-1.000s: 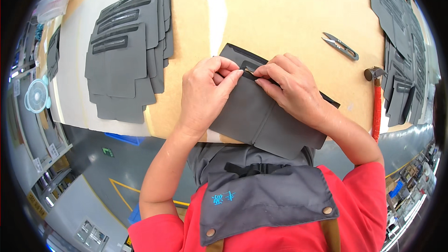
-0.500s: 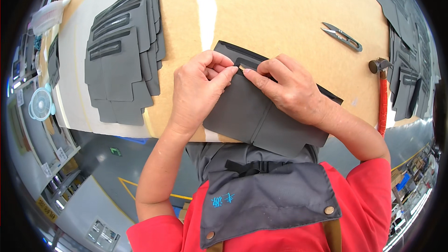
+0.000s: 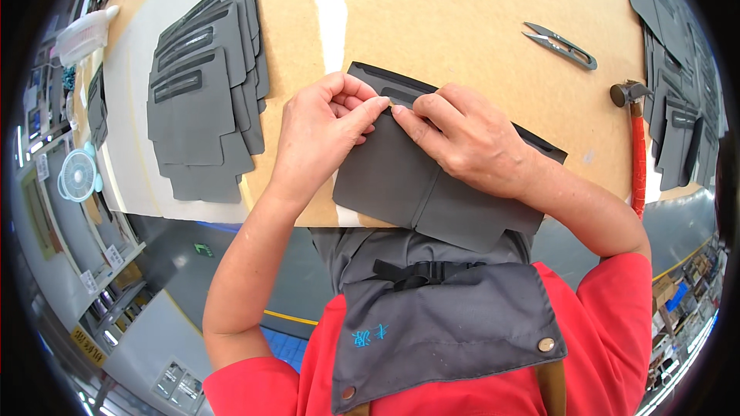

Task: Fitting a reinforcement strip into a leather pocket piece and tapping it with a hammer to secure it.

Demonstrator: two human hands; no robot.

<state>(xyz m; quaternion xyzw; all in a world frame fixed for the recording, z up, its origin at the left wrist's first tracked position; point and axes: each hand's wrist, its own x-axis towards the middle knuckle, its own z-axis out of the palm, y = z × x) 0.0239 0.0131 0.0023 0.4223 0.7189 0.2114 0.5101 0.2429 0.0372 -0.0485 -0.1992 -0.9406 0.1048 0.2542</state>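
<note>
A dark grey fabric panel (image 3: 397,177) lies slanted at the table's front edge, its near corner hanging over. Along its far side runs a black band, with a zipper-like strip just below it. At the strip's left end, my left hand (image 3: 327,127) pinches with thumb and forefinger. My right hand (image 3: 478,139) rests on the panel, its thumb and finger closed at the same spot, tip to tip with the left. Between the fingertips shows a tiny gold-coloured piece (image 3: 391,105), mostly covered, so its kind is unclear.
Left on the table (image 3: 432,15) is a fanned stack of similar grey panels (image 3: 189,119). Thread snips (image 3: 563,46) lie open at the right, near a hammer (image 3: 637,146) with a red handle. More panels (image 3: 678,123) pile up along the right edge.
The fingertips have drawn closer together, and the gold-coloured piece now shows less. My left hand has shifted slightly up and left; the whole view has moved a little.
</note>
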